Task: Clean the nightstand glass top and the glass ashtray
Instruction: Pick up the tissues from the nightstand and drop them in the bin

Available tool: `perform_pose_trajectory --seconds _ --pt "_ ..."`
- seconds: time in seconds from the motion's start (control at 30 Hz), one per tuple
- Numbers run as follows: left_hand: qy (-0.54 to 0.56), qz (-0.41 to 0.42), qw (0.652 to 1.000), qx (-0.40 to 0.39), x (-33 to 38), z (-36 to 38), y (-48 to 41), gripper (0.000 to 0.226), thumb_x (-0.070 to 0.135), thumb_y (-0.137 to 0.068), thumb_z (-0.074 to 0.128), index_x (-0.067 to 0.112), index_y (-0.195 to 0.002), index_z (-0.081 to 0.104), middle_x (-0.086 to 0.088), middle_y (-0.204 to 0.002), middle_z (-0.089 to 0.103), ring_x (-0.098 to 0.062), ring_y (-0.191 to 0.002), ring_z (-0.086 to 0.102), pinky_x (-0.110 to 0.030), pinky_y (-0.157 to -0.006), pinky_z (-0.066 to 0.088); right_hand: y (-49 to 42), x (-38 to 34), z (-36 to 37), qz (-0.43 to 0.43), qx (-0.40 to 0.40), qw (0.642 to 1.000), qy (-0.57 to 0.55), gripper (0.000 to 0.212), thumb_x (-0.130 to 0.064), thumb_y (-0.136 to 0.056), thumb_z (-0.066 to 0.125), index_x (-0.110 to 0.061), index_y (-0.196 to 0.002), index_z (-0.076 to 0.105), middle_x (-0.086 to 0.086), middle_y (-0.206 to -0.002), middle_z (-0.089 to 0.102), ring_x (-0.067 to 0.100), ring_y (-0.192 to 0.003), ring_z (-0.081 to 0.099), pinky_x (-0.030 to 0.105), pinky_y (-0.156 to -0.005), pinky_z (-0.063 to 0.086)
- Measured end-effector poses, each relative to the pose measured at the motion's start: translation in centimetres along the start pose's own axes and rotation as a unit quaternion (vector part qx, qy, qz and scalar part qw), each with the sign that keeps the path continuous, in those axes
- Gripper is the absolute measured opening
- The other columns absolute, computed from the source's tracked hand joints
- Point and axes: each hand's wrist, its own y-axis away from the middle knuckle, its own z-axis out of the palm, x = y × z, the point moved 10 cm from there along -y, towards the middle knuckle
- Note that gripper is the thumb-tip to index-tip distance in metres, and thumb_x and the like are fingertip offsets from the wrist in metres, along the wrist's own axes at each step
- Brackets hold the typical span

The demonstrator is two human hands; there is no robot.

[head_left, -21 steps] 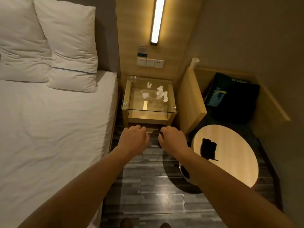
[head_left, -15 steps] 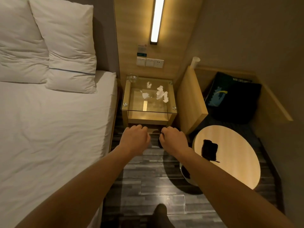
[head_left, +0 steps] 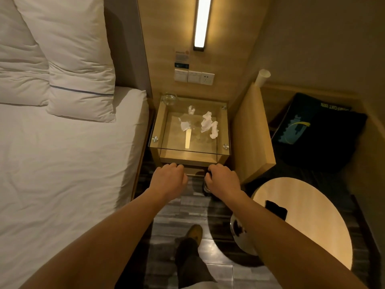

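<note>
Glass round ashtray — contents unclear — shares the nightstand glass top with crumpled white tissues; left hand and right hand are curled, grips unclear.

This is a hotel bedroom. A bed with white pillows stands beside a glass-topped nightstand, under a wall lamp and a switch panel. A small round table stands near.
</note>
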Motion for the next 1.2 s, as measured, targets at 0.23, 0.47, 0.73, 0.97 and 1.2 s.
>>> perform_pose_trajectory --seconds 0.23,0.47,0.73,0.97,1.2 --pt "0.013 -0.048 0.999 -0.011 1.5 0.4 -8.4 0.026 0.038 -0.104 0.042 0.021 -0.095 0.059 0.005 -0.083 0.051 -0.017 -0.074 0.052 -0.038 -0.069 0.044 -8.1 4.1 -1.6 0.002 -0.031 0.999 -0.009 0.021 -0.033 -0.102 0.045 -0.020 -0.097 0.061 0.000 -0.097 0.064 0.020 -0.084 0.059 0.045 -0.081 0.053" --pt "0.026 -0.089 0.996 -0.015 0.6 1.8 -16.6 0.023 0.036 -0.104 0.045 0.022 -0.086 0.052 0.004 -0.078 0.051 -0.017 -0.070 0.054 -0.033 -0.063 0.039 -15.3 7.8 -0.5 0.008 -0.055 0.998 -0.014 0.022 -0.032 -0.100 0.045 -0.018 -0.098 0.062 0.001 -0.097 0.064 0.022 -0.085 0.061 0.046 -0.081 0.054" --pt "0.065 -0.132 0.989 -0.017 -4.4 11.7 -26.4 0.028 0.032 -0.104 0.045 0.013 -0.098 0.065 -0.005 -0.088 0.062 -0.021 -0.076 0.058 -0.036 -0.067 0.047 -25.4 12.2 6.4 0.032 -0.040 0.998 -0.043 0.022 -0.029 -0.100 0.044 -0.017 -0.092 0.061 0.003 -0.098 0.064 0.021 -0.082 0.060 0.044 -0.075 0.055" --pt "0.016 -0.098 0.995 0.019 -8.7 22.2 -33.9 0.040 0.038 -0.100 0.046 0.011 -0.125 0.061 -0.013 -0.117 0.063 -0.030 -0.105 0.060 -0.046 -0.087 0.049 -33.4 16.7 13.4 0.042 0.047 0.997 -0.041 0.030 -0.034 -0.100 0.050 -0.015 -0.117 0.067 0.005 -0.111 0.064 0.024 -0.096 0.062 0.041 -0.076 0.056" --pt "-0.009 -0.062 0.998 0.022 -11.3 28.7 -38.8 0.084 0.070 -0.098 0.036 0.011 -0.158 0.035 -0.017 -0.166 0.035 -0.032 -0.156 0.029 -0.053 -0.123 0.027 -39.0 19.2 15.0 0.051 0.126 0.988 -0.067 0.045 -0.038 -0.097 0.059 -0.018 -0.138 0.057 0.005 -0.145 0.051 0.025 -0.124 0.055 0.044 -0.094 0.054"
